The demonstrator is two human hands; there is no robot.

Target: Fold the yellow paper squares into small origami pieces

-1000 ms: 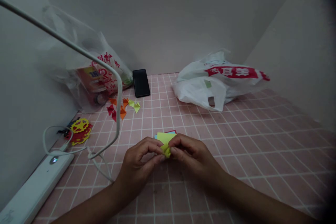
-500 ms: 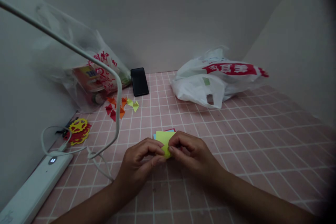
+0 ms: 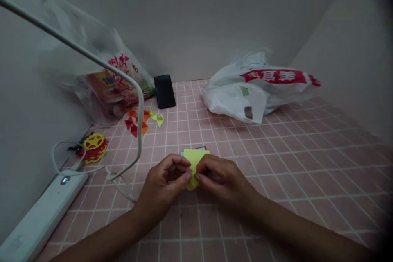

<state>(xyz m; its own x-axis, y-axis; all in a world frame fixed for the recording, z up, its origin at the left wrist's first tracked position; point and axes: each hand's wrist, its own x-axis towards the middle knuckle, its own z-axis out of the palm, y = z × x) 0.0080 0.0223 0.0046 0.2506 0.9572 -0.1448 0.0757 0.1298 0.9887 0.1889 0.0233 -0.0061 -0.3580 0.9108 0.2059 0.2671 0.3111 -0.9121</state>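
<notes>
My left hand (image 3: 164, 184) and my right hand (image 3: 221, 178) meet at the middle of the pink tiled table (image 3: 291, 163). Both pinch one small folded yellow paper piece (image 3: 192, 183) between thumbs and fingertips, just above the table. Right behind my fingers lies a small stack of paper squares (image 3: 196, 155), yellow on top with blue and red edges showing under it. Several folded paper triangles (image 3: 143, 120) in red, orange and yellow lie farther back on the left.
A white desk lamp base (image 3: 39, 213) with its thin arm (image 3: 92, 59) and cable stands at the left. Yellow and red paper cut-outs (image 3: 93, 147) lie by the wall. A clear plastic bag (image 3: 101, 77), a black phone (image 3: 164, 91) and a white plastic bag (image 3: 254, 90) sit at the back.
The yellow piece between my fingertips has sunk lower toward the table and looks flatter. My hands stay together at the same spot; the view has shifted slightly.
</notes>
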